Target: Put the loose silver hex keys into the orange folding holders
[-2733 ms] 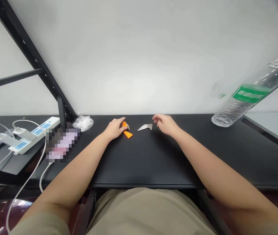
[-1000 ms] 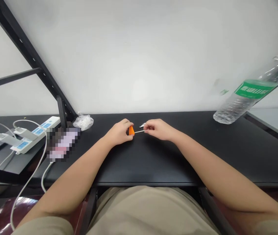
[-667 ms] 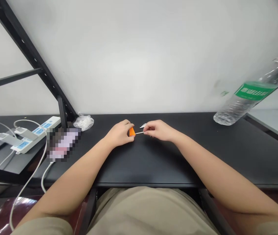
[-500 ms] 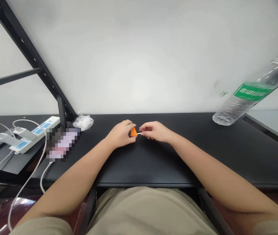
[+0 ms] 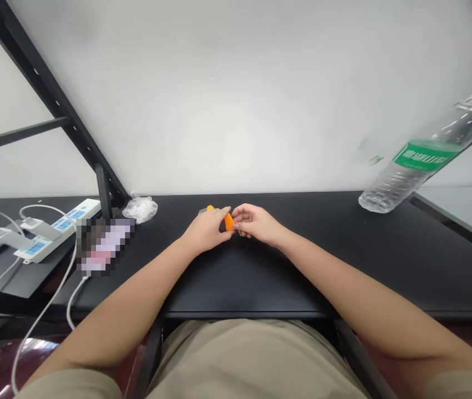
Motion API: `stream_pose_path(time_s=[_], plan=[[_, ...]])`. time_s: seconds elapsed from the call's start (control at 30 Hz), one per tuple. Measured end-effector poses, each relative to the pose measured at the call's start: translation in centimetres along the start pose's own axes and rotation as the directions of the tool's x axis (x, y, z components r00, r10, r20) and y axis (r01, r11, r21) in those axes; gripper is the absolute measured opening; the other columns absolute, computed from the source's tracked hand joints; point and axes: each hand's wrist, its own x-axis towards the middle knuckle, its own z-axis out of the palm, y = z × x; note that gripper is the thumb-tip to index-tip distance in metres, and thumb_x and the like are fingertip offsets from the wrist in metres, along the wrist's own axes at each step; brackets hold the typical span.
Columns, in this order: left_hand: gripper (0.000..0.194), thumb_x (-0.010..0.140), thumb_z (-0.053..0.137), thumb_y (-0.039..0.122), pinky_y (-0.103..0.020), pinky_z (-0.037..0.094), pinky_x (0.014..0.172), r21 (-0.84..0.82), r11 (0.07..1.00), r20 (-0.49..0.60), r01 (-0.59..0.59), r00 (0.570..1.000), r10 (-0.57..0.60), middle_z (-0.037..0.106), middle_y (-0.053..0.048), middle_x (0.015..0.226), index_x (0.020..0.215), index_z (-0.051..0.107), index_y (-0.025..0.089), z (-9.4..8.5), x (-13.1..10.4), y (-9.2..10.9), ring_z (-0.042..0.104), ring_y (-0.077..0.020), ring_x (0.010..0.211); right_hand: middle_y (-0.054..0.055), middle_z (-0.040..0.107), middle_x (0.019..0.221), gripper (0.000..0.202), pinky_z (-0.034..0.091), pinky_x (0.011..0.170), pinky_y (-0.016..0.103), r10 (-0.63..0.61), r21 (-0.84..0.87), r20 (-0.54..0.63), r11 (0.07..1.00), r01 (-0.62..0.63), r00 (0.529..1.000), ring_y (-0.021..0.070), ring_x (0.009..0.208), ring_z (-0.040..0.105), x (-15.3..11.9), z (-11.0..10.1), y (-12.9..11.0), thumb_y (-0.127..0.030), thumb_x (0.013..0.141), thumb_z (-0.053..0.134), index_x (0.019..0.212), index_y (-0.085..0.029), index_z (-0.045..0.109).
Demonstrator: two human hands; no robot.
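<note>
My left hand (image 5: 208, 230) is wrapped round an orange and black object (image 5: 229, 222) above the middle of the black table (image 5: 244, 282). Part of that object, with a striped end, shows beyond the knuckles. The fingertips of my right hand (image 5: 252, 223) are pinched at the object's right end, touching it. A small thin piece sticks out below the right fingers, too small to name. Most of the object is hidden by my left hand.
A large clear bottle with a green label (image 5: 425, 155) leans at the right. On the left are a crumpled plastic bag (image 5: 140, 209), a blurred-out phone-like item (image 5: 106, 246), a white power strip (image 5: 59, 230) with cables, and a black metal frame (image 5: 55, 100).
My right hand has moved slightly left, up against the orange object. The thin white piece that spanned the gap between the hands no longer shows there.
</note>
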Motion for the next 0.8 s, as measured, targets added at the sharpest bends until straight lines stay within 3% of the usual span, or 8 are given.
stream_pose_path(time_s=[0.13,0.23,0.33,0.4,0.5,0.63,0.8], plan=[[0.056,0.087,0.061,0.031,-0.033,0.051,0.069,0.017,1.000,0.095,0.021,0.995,-0.023,0.071,-0.005,0.092,0.141,0.052,0.025,0.0,-0.2,0.3,0.067,-0.0239,0.082,0.004,0.073,0.098,0.035,0.053,0.059,0.028,-0.008,-0.138,0.027,0.990,0.011,1.000,0.0147,0.070,0.065,0.2,0.8,0.4,-0.026,0.089,0.065,0.123,-0.023,0.060],[0.069,0.085,0.061,0.035,-0.035,0.051,0.069,0.081,0.995,0.081,0.053,0.995,-0.060,0.072,-0.007,0.091,0.151,0.044,0.021,0.3,-0.3,0.0,0.068,-0.0267,0.082,0.003,0.073,0.098,0.035,0.054,0.065,0.031,-0.065,-0.321,0.046,0.944,0.076,0.997,0.0158,0.073,0.066,0.1,0.2,0.2,-0.029,0.094,0.060,0.128,-0.025,0.061],[0.074,0.085,0.061,0.038,-0.036,0.052,0.075,0.112,0.991,0.067,0.068,0.995,-0.076,0.071,-0.006,0.087,0.154,0.041,0.020,0.5,-0.3,-0.8,0.068,-0.0275,0.085,0.006,0.071,0.104,0.024,0.053,0.082,0.036,-0.234,-0.626,0.019,0.755,0.194,0.972,0.0195,0.087,0.065,0.2,-2.0,0.3,-0.027,0.095,0.060,0.114,-0.025,0.073],[0.073,0.086,0.061,0.038,-0.035,0.052,0.077,0.107,0.991,0.077,0.075,0.993,-0.083,0.070,-0.004,0.082,0.154,0.041,0.021,0.4,-0.2,-1.2,0.068,-0.0269,0.085,0.009,0.068,0.108,0.021,0.051,0.087,0.038,-0.283,-0.766,-0.017,0.620,0.169,0.959,0.0221,0.093,0.064,0.4,-4.0,1.0,-0.028,0.094,0.062,0.108,-0.023,0.077],[0.072,0.090,0.059,0.044,-0.034,0.051,0.075,0.073,0.993,0.097,0.091,0.990,-0.098,0.070,-0.002,0.079,0.155,0.039,0.020,0.2,-0.2,-1.4,0.069,-0.0262,0.083,0.012,0.064,0.112,0.025,0.049,0.091,0.040,-0.234,-0.865,0.025,0.482,0.139,0.972,0.0265,0.104,0.060,0.8,-6.1,2.4,-0.031,0.094,0.064,0.114,-0.026,0.078],[0.072,0.095,0.053,0.053,-0.032,0.049,0.071,0.029,0.993,0.099,0.118,0.988,-0.121,0.071,-0.002,0.081,0.157,0.035,0.020,0.0,-0.3,-1.3,0.069,-0.0260,0.085,0.011,0.061,0.107,0.027,0.048,0.085,0.037,-0.178,-0.898,0.056,0.422,0.127,0.982,0.0244,0.097,0.059,1.1,-6.2,3.2,-0.029,0.095,0.062,0.117,-0.028,0.077],[0.070,0.094,0.054,0.054,-0.032,0.049,0.071,0.032,0.994,0.104,0.101,0.989,-0.104,0.072,-0.002,0.083,0.154,0.039,0.022,0.0,-0.3,-1.4,0.070,-0.0266,0.088,0.010,0.062,0.093,0.004,0.041,0.065,0.031,-0.097,-0.915,0.005,0.401,0.044,0.995,0.0189,0.074,0.056,0.8,-4.9,2.3,-0.020,0.084,0.070,0.082,-0.021,0.073]])
